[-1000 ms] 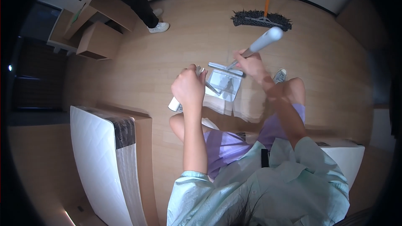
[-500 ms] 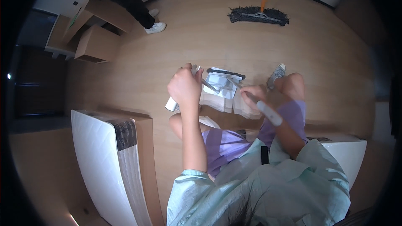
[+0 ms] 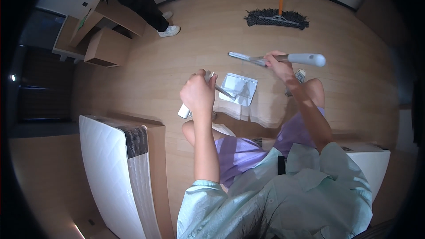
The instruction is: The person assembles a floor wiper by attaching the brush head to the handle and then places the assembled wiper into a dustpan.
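My left hand is closed round the handle of a long-handled dustpan. The pan is white with a comb-like row of teeth and lies on the wood-look floor in front of me. In my closed right hand is a broom with a pale grip and a metal shaft, held nearly level. Its narrow head is beyond the pan's far edge, apart from it; I cannot tell whether it touches the floor.
A dust mop with an orange handle rests near the far wall. A person stands at the far left beside brown furniture. White mattresses, one on a brown base, flank me left and right.
My right hand has moved forward and swung the broom from a slant to nearly level. The broom head has left the dustpan's edge. My left hand and the dustpan hold their place.
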